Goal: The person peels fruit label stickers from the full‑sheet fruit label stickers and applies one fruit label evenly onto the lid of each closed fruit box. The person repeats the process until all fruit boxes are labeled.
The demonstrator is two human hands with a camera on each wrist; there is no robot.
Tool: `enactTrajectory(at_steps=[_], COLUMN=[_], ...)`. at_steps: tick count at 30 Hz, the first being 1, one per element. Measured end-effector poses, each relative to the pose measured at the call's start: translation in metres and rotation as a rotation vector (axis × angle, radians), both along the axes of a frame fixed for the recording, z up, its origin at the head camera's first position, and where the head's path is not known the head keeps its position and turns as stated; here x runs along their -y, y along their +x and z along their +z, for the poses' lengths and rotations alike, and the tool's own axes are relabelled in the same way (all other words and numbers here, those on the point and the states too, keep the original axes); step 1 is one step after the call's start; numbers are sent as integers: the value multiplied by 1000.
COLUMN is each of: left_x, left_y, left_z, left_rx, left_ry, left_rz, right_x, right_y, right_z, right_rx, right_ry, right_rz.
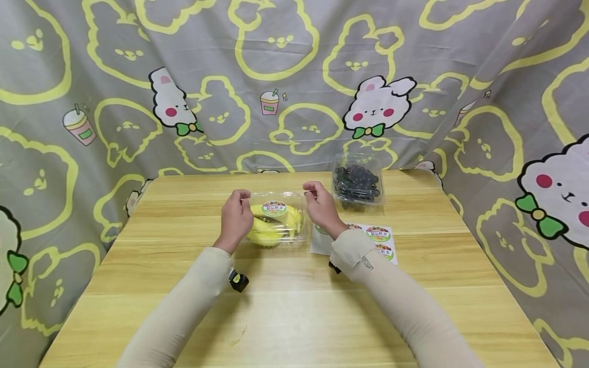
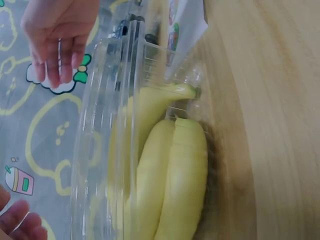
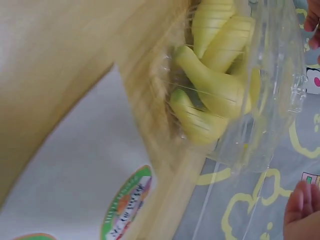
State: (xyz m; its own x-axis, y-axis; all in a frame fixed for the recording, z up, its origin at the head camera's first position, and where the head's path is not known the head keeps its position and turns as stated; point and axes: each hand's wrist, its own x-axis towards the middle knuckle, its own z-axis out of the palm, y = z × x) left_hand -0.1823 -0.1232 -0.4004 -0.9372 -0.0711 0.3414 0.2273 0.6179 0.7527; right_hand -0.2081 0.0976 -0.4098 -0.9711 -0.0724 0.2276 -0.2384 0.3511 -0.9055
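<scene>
A clear plastic clamshell box [image 1: 301, 236] of yellow bananas [image 1: 264, 234] sits on the table between the two hands. Its lid is down and bears a round printed sticker [image 1: 273, 208]. At the box's left end is the left hand [image 1: 236, 220], fingers loosely bent. The right hand [image 1: 323, 208] is raised by the right end; in the left wrist view the right hand [image 2: 62, 42] shows relaxed fingers and a gap from the lid. Left fingertips [image 2: 25, 222] also appear apart from the box there. Neither hand holds anything.
A white sheet of round stickers [image 1: 378, 234] lies under the right wrist. Behind it, at the back right, stands a clear box of dark grapes [image 1: 357, 181]. A patterned curtain [image 1: 294, 61] hangs around the wooden table [image 1: 294, 317].
</scene>
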Motion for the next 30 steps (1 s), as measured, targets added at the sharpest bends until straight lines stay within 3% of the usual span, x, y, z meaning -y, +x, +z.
enactTrajectory(at_steps=[10, 16, 22, 30], left_x=[12, 21, 24, 24], left_y=[6, 10, 14, 20], left_z=[-3, -18, -36, -47], left_rx=[107, 143, 209, 251], left_ry=[110, 118, 151, 207], left_rz=[62, 106, 120, 164], right_x=[-16, -16, -14, -3], right_y=[11, 18, 26, 29], right_z=[-9, -21, -35, -52], right_rx=[126, 149, 264, 296], right_ry=[-102, -197, -241, -266], right_rz=[-46, -75, -74, -91])
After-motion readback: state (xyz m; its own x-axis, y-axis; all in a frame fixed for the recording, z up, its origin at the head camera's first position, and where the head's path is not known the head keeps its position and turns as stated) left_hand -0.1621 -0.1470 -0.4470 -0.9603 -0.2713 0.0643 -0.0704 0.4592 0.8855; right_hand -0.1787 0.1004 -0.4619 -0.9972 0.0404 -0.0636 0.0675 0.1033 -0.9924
